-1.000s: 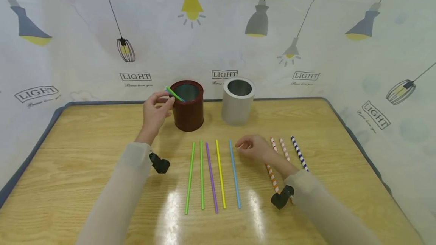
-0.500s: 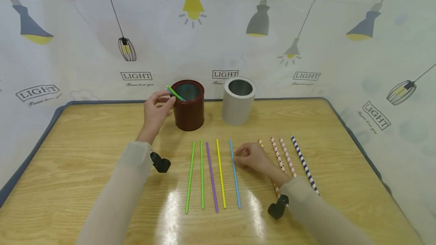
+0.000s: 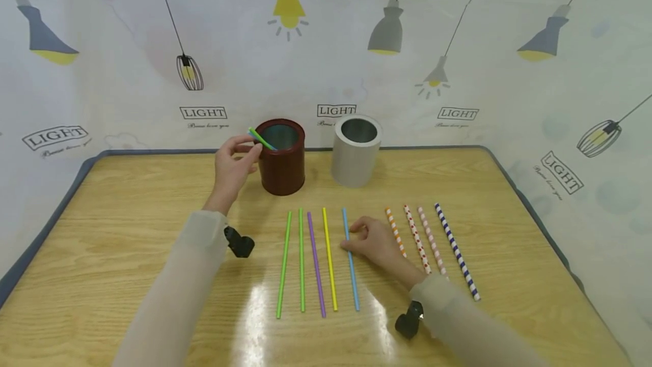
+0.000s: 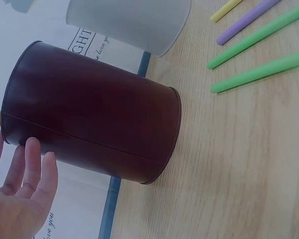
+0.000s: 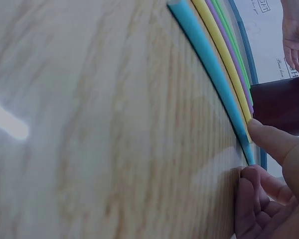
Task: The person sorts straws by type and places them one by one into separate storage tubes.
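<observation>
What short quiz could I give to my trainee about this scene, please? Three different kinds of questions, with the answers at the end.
1. Count: how many plain straws without any pattern lie on the table?
2. True or false: the left hand is at the rim of the white container.
3. Fill in: the plain straw nearest to the right hand is ____.

Key
1. Five.
2. False; it is at the rim of the dark red container.
3. The blue straw.
</observation>
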`<state>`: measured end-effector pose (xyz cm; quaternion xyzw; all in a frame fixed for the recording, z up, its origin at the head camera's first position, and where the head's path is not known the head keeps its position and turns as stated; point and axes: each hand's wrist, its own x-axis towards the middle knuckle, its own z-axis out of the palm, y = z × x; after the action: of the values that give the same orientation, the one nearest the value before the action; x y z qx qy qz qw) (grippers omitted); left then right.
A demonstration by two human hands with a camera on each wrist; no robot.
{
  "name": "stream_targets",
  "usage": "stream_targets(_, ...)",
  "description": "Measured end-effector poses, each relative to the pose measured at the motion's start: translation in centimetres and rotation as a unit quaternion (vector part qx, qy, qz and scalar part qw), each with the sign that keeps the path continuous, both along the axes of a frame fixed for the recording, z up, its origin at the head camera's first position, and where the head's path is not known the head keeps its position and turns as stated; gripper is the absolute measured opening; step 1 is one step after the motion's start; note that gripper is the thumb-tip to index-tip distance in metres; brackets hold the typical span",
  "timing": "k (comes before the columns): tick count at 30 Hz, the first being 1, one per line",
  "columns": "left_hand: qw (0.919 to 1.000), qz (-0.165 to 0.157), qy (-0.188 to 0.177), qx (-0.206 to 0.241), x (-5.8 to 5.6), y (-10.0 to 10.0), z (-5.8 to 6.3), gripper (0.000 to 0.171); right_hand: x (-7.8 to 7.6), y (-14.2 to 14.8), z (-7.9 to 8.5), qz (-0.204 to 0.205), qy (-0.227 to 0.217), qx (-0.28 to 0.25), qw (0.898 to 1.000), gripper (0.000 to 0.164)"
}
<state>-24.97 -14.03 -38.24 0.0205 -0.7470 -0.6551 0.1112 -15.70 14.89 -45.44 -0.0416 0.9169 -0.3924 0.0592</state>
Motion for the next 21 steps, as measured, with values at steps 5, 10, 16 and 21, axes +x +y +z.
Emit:
stream_targets(5, 1.0, 0.002, -0.002, 0.002, -0.11, 0.03, -0.05, 0.033, 0.15, -0.18, 0.21, 0.003, 0.001, 0.031, 1.0, 0.037)
stream_targets(10, 0.9999, 0.008, -0.007, 0.002, -0.2, 0.06, -0.21, 0.032, 0.16, -0.2, 0.33, 0.01, 0.005, 0.04, 0.999, 0.036)
stream_targets(16, 0.9999, 0.008, -0.009, 0.0, -0.17, 0.04, -0.18, 0.033, -0.03, -0.09, 0.27, 0.012, -0.002, 0.027, 1.0, 0.031)
stream_targets(21, 1.0, 0.001, -0.009, -0.002, -0.07, 0.03, -0.03, 0.034, -0.18, -0.03, 0.37, 0.005, -0.01, 0.015, 1.0, 0.027)
